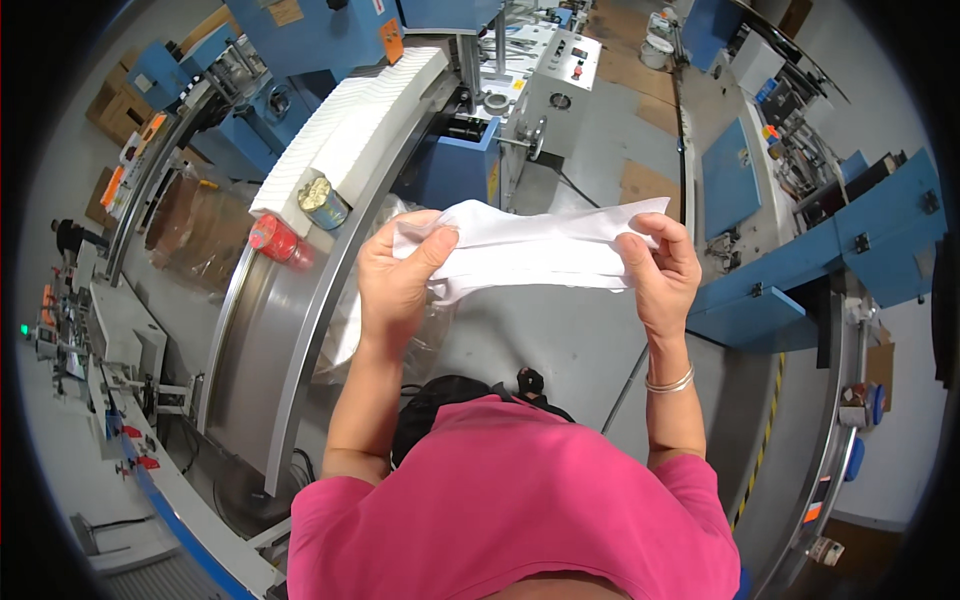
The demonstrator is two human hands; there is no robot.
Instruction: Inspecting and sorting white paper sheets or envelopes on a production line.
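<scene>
A folded white sheet, thin and slightly crumpled, looks like paper or tissue (540, 258) and is stretched between my two hands in front of my chest. My left hand (398, 270) pinches its left end, thumb on top. At the other end my right hand (660, 268) grips the corner between thumb and fingers, with a silver bangle on that wrist. Creases run lengthwise along the sheet, and its right corner sticks up past my right hand. Both hands are in the air over the floor, right of a metal conveyor trough.
On the metal trough (265, 350) stands a long row of white stacked pieces (350, 125), with a red container (280, 242) and an open can (322, 203) at its near end. A grey control box (560, 90) stands ahead. Blue machine panels (830, 260) line the right.
</scene>
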